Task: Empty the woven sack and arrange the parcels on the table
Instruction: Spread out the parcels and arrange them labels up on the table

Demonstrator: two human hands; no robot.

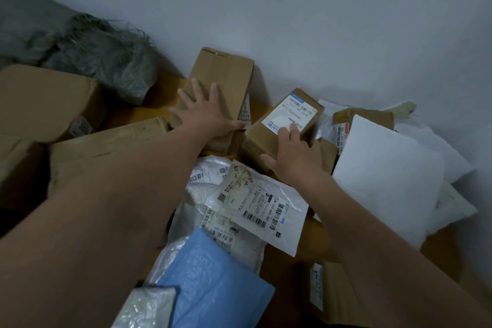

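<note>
Blue padded mailer [213, 282]: nearest the camera, at the near side of the heap, lying over white film parcels; not sorted.
Woven sack [101, 61]: grey-green with a frayed mouth, slumped at the far left against the wall [319, 21]. It looks collapsed and emptied, though its inside is not visible.
Parcels: out of the sack and spread over the table [159, 112] in a loose, overlapping heap with no rows.
Progress: emptying judged done; arranging hardly begun, so most of the work is left.
Left hand [210, 112]: fingers spread flat on the plain cardboard box [226, 77] by the wall, pressing rather than gripping.
Right hand [290, 152]: fingers laid straight on the labelled box [287, 120], thumb out along its near edge; no closed grip seen.
Arms: both forearms reach forward over the heap, the left one further.
White labelled mailers [255, 202]: crumpled, between the forearms.
Large carton [45, 104]: far left, just beside the sack.
White soft bag [386, 176]: at the right, resting over a small brown box [364, 117].
</note>
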